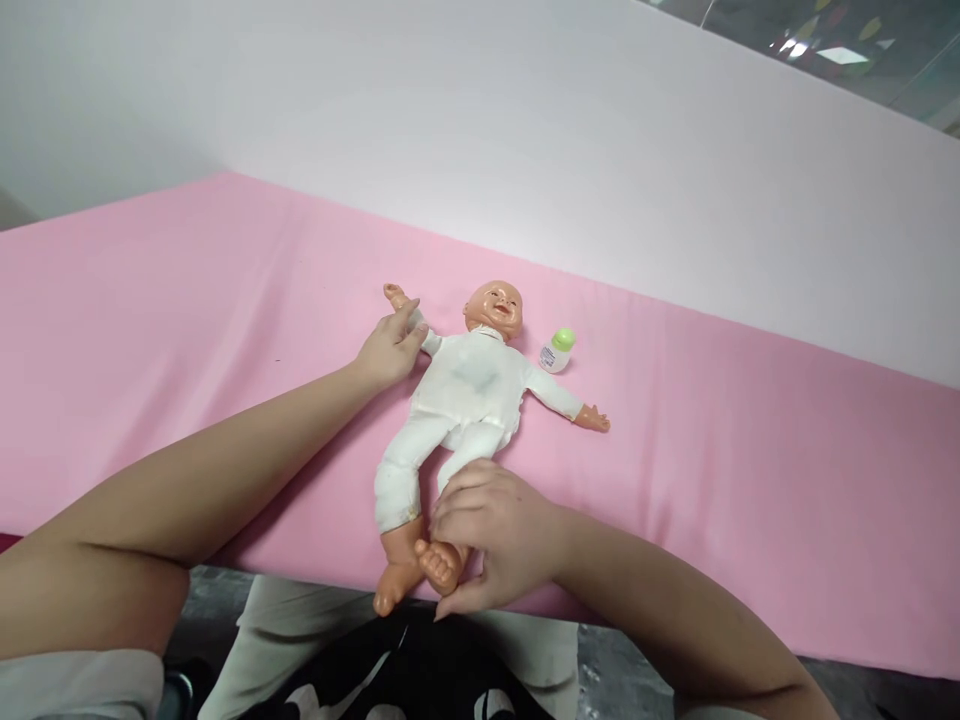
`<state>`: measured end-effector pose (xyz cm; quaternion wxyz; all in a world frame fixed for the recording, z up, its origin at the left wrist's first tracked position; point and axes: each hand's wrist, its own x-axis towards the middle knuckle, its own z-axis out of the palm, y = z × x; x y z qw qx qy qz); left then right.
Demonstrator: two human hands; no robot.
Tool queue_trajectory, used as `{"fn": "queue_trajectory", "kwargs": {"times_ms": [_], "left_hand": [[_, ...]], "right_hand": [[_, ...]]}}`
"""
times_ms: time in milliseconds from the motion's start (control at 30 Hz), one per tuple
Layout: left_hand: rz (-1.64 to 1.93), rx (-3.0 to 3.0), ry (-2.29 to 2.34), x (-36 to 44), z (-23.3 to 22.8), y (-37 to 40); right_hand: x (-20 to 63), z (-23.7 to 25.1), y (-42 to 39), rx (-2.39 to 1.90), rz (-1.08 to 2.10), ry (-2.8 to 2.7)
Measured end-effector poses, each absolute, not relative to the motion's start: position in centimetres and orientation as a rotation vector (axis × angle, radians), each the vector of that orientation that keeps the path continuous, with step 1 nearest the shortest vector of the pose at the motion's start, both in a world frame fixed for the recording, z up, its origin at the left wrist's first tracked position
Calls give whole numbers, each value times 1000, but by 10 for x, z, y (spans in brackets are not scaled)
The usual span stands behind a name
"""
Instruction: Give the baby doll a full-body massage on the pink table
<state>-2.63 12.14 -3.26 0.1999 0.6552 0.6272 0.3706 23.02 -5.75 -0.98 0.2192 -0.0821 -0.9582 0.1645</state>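
A baby doll (465,400) in a white suit lies face up on the pink table (187,330), its feet reaching the near edge. The left hand (390,348) is wrapped around the doll's raised arm near the wrist. The right hand (491,535) is closed round one lower leg just above the foot, right at the table's edge. A small bottle with a green cap (557,350) lies just beside the doll's head, apart from both hands. Bare pink surface spreads wide to either side, and a white wall (525,130) bounds the far edge.
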Motion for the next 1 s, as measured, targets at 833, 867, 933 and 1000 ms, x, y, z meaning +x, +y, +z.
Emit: {"fn": "queue_trajectory", "kwargs": {"times_ms": [833, 867, 933, 1000], "left_hand": [[640, 2793, 1090, -3, -12, 74], [621, 2801, 1098, -2, -12, 73], [579, 2824, 1097, -2, -12, 71], [562, 2832, 1095, -1, -12, 71]], "right_hand": [[263, -8, -12, -717, -22, -2131], [264, -10, -7, -745, 13, -2122], [266, -11, 0, -770, 104, -2101], [267, -11, 4, -775, 188, -2079]]}}
